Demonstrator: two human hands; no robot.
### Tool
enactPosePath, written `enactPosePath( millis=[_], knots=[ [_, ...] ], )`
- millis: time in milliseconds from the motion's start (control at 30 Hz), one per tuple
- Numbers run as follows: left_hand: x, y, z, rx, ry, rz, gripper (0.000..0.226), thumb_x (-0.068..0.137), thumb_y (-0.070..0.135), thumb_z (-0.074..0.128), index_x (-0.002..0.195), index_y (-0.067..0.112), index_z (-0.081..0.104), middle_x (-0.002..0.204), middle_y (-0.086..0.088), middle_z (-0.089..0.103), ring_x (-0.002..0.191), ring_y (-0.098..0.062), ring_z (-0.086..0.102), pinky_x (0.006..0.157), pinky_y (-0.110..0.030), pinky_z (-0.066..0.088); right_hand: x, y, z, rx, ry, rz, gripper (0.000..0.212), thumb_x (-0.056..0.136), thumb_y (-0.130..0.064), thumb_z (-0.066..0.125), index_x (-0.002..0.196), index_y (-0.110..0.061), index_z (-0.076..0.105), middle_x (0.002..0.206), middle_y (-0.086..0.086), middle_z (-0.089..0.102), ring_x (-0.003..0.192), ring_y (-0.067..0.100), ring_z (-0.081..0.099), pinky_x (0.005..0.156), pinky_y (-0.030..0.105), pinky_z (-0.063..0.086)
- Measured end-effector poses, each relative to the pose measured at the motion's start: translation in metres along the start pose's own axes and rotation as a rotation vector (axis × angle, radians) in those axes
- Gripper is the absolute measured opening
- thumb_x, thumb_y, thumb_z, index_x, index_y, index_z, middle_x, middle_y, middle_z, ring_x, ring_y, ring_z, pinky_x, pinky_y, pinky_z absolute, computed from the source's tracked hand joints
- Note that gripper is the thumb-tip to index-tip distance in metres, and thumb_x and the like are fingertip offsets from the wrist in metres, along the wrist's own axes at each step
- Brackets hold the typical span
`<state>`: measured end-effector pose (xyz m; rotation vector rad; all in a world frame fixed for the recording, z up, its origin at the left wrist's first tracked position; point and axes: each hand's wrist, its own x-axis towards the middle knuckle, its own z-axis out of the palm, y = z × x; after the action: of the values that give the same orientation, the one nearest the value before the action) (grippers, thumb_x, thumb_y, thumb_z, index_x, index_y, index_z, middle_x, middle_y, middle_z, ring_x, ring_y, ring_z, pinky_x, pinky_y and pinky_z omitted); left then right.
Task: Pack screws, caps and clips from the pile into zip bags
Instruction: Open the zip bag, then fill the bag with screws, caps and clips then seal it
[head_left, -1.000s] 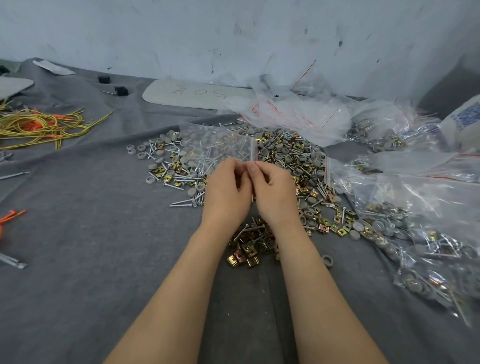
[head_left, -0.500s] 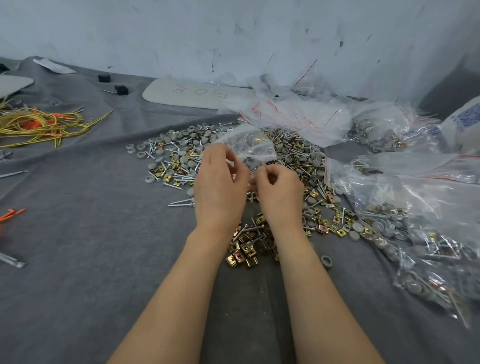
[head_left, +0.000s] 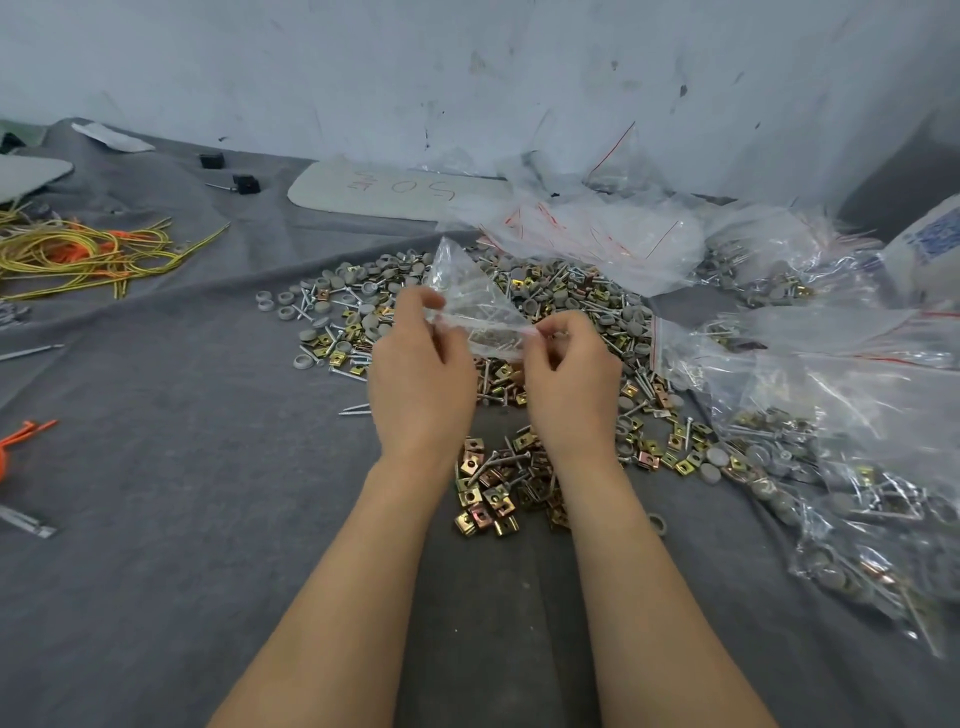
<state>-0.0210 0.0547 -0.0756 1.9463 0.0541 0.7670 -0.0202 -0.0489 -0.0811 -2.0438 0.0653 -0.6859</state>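
Behind the pile (head_left: 363, 312), I read faint reddish handwriting on a pale flat board (head_left: 332, 189): roughly "S O 5" from my camera, perhaps upside down. Right of the pile, a white sack (head_left: 930, 244) carried blue print that was too blurred to read.

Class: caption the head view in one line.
Left hand and right hand pinch a clear zip bag above the pile of screws, caps and clips.
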Motion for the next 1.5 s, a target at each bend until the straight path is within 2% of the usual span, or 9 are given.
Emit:
enactPosePath(
  millis=[167, 267, 367, 467, 667, 800, 933, 1167, 1500],
  knots=[
    [-0.002, 0.016, -0.008, 0.000, -0.043, 0.065, 0.023, 0.095, 0.012, 0.047, 0.117, 0.017, 0.051, 0.055, 0.008, 0.044, 0.052, -0.009, 0.045, 0.055, -0.035, 0.038, -0.001, -0.011, -0.001, 0.153, -0.040, 0.061, 0.012, 0.096, -0.016, 0.051, 0.102, -0.026, 0.055, 0.078, 0.000, 0.070, 0.071, 0.027, 0.067, 0.069, 0.048, 0.055],
    [0.000, 0.026, -0.021, 0.155, -0.281, 0.131, 0.041, 0.090, 0.029, 0.058, 0.129, 0.022, 0.047, 0.089, 0.005, 0.054, 0.084, -0.017, 0.057, 0.072, -0.032, 0.043, 0.008, -0.014, -0.013, 0.307, -0.118, 0.121, 0.023, 0.099, -0.012, 0.047, 0.097, -0.032, 0.058, 0.086, -0.003, 0.071, 0.079, 0.019, 0.069, 0.078, 0.042, 0.057],
    [0.003, 0.037, -0.036, 0.283, -0.418, 0.331, 0.092, 0.072, 0.057, 0.064, 0.150, 0.031, 0.022, 0.153, -0.005, 0.015, 0.140, -0.024, 0.018, 0.114, -0.042, 0.017, 0.016, -0.015, -0.025, 0.412, -0.276, 0.242, 0.024, 0.097, -0.007, 0.049, 0.088, -0.021, 0.066, 0.085, -0.003, 0.068, 0.075, 0.010, 0.066, 0.077, 0.040, 0.056],
    [0.006, 0.044, -0.049, 0.416, -0.559, 0.457, 0.112, 0.060, 0.072, 0.053, 0.151, 0.040, -0.006, 0.158, 0.012, -0.018, 0.144, -0.016, -0.020, 0.114, -0.044, -0.015, 0.022, -0.019, -0.035, 0.532, -0.527, 0.401, 0.024, 0.097, -0.006, 0.048, 0.084, -0.012, 0.068, 0.075, 0.003, 0.070, 0.061, 0.012, 0.068, 0.058, 0.034, 0.058],
    [0.009, 0.038, -0.040, 0.521, -0.728, 0.350, 0.112, 0.065, 0.070, 0.059, 0.152, 0.033, -0.001, 0.157, 0.006, 0.021, 0.147, -0.016, 0.003, 0.115, -0.051, -0.012, 0.024, -0.024, -0.031, 0.402, -0.840, 0.353, 0.027, 0.099, -0.015, 0.049, 0.078, -0.011, 0.065, 0.059, -0.005, 0.067, 0.051, 0.006, 0.061, 0.049, 0.021, 0.046],
    [0.009, 0.020, -0.035, 0.535, -0.822, 0.194, 0.125, 0.063, 0.072, 0.064, 0.151, 0.029, -0.014, 0.161, -0.001, -0.002, 0.148, -0.020, 0.005, 0.119, -0.051, -0.003, 0.018, -0.017, -0.018, 0.369, -0.822, 0.436, 0.031, 0.100, -0.020, 0.048, 0.075, -0.011, 0.065, 0.059, -0.004, 0.064, 0.053, 0.006, 0.058, 0.054, 0.020, 0.048],
    [0.009, 0.008, -0.030, 0.487, -0.833, 0.117, 0.124, 0.065, 0.069, 0.065, 0.152, 0.024, -0.010, 0.134, 0.001, 0.053, 0.131, -0.019, 0.043, 0.117, -0.052, 0.012, 0.014, -0.011, -0.009, 0.196, -0.814, 0.428, 0.033, 0.100, -0.024, 0.047, 0.088, 0.001, 0.065, 0.075, 0.008, 0.063, 0.062, 0.013, 0.061, 0.060, 0.025, 0.050],
    [0.012, -0.002, -0.032, 0.534, -0.796, 0.114, 0.091, 0.075, 0.058, 0.069, 0.146, 0.021, 0.027, 0.132, 0.003, 0.056, 0.119, -0.020, 0.053, 0.112, -0.049, 0.029, 0.030, 0.011, -0.043, -0.340, -0.299, 0.272, 0.016, 0.094, -0.021, 0.055, 0.082, -0.022, 0.066, 0.079, 0.000, 0.071, 0.072, 0.017, 0.068, 0.071, 0.034, 0.055],
    [0.011, -0.005, -0.029, 0.471, -0.746, 0.097, 0.096, 0.072, 0.061, 0.070, 0.148, 0.025, 0.024, 0.140, 0.001, 0.047, 0.129, -0.022, 0.044, 0.109, -0.047, 0.033, 0.021, 0.019, -0.021, -0.648, -0.411, 0.274, 0.030, 0.087, -0.034, 0.068, 0.115, -0.024, 0.063, 0.116, 0.004, 0.064, 0.107, 0.027, 0.058, 0.090, 0.037, 0.049]
  ],
)
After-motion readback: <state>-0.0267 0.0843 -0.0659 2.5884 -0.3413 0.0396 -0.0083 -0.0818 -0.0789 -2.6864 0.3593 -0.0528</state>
